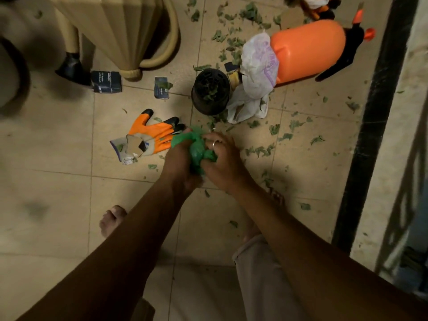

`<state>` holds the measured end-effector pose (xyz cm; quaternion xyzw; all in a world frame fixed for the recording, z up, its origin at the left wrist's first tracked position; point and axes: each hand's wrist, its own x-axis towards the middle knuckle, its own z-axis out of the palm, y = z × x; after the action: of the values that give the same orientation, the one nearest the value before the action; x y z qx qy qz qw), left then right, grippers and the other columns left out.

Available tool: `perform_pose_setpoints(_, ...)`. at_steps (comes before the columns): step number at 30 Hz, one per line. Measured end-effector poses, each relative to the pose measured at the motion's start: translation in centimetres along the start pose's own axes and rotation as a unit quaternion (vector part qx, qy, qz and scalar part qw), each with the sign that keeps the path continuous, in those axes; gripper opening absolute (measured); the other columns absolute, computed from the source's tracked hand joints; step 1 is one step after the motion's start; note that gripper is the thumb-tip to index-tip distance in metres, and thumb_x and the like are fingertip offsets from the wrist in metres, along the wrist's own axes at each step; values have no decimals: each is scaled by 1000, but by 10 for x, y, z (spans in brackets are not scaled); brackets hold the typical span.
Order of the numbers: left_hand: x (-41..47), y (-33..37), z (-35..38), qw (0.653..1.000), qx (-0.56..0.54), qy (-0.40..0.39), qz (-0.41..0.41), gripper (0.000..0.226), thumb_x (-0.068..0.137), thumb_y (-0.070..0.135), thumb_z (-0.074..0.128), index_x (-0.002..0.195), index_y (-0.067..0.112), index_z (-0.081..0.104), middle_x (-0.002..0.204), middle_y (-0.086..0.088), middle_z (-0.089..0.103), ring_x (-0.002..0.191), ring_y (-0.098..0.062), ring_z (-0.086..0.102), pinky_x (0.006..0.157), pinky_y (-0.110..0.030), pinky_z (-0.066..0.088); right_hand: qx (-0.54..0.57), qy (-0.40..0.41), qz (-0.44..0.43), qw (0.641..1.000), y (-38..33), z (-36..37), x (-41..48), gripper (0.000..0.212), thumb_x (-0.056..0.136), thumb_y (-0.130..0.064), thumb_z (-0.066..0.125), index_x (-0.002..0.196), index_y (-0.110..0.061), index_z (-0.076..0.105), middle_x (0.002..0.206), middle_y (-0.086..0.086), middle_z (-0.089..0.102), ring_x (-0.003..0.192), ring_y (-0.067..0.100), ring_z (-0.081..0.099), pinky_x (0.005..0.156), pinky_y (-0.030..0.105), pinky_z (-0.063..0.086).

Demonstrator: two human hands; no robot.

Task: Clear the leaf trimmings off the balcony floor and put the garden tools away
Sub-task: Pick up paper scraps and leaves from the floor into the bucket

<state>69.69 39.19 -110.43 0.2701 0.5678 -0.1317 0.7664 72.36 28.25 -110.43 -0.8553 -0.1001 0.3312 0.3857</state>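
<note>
Hands: my left hand [179, 158] and right hand [223, 162] are both clamping a crumpled green bag [196, 147] between them, fingers curled tight into the plastic, above the middle of the floor [58, 193]. A ring is showing on the right hand.

Just left of the bag: an orange glove [151, 133] is lying flat on the tiles, its black fingertips reaching toward my left hand, with a card tag on its cuff.

Beyond the hands: a black pot [210, 91] is standing upright, holding some leaves. A white bag [256, 77] is slumping against its right side, and an orange sprayer [308, 49] is lying on its side behind that.

Leaves [260, 150] are lying scattered across the floor, mostly to the right of my hands and toward the far edge, around the sprayer.

Far left: two dark cards [106, 81] are lying near a beige chair [111, 28].

Near edge: my bare foot [112, 220] is resting on the tiles.
</note>
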Motion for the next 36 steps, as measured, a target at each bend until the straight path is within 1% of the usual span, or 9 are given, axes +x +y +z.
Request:
perform_pose_setpoints(3,17,5,-18,994,52,67,70,27,101,21,56,125,11,65,113,-16,72,98,-33,72,74,-39,59,102,-52,5,993,1,11,-15,42,85,-10,61,126,-3,64,136,-11,48,130,21,47,102,41,49)
perform_pose_setpoints(7,21,-6,-46,974,135,163,81,18,98,7,47,101,13,64,92,-12,66,89,-29,65,66,-34,53,236,-22,139,961,6,39,-31,24,90,-15,68,113,-19,69,116,-5,69,103,10,67,85,31,58)
perform_pose_setpoints(10,16,-18,-63,985,132,99,58,26,101,34,46,101,12,61,86,-8,67,88,-29,64,72,-37,51,226,-31,186,956,11,67,-32,38,88,-23,72,124,-28,64,112,-7,70,101,12,68,84,33,60)
perform_pose_setpoints(15,18,-25,-82,992,123,4,6,68,99,72,33,115,16,68,111,-6,77,103,-24,74,94,-44,57,98,23,200,975,13,97,-22,15,92,-17,68,105,-19,75,92,-12,67,80,0,60,67,15,48)
perform_pose_setpoints(20,42,-30,-123,951,242,185,61,33,101,45,59,92,14,66,90,-8,73,86,-25,73,77,-43,61,240,-94,233,938,18,122,-23,20,97,-18,58,109,-20,73,109,-2,73,96,10,69,77,23,56)
perform_pose_setpoints(23,50,-31,-143,930,300,195,84,30,102,43,58,98,14,65,92,-6,68,83,-22,67,65,-34,53,57,-27,185,981,38,131,-18,13,96,-21,60,107,-23,67,103,-7,68,95,12,66,70,22,49)
perform_pose_setpoints(26,57,-31,-152,930,314,174,82,33,102,47,55,94,16,64,93,-5,67,78,-18,64,65,-32,51,-121,4,180,976,68,142,-9,42,90,-34,68,130,-29,57,127,-1,59,115,19,57,81,30,48)
perform_pose_setpoints(31,66,-32,-155,938,303,169,22,63,97,71,41,88,12,59,85,-8,64,72,-21,60,69,-36,52,-206,17,142,968,92,172,-1,74,78,-43,81,141,-26,45,144,5,43,130,26,44,102,44,47)
perform_pose_setpoints(36,70,-31,-163,937,326,124,-9,54,88,59,68,96,6,64,95,-14,71,79,-30,71,78,-48,62,-227,48,133,964,97,181,10,51,81,-37,79,126,-25,57,132,5,55,125,26,50,101,46,46)
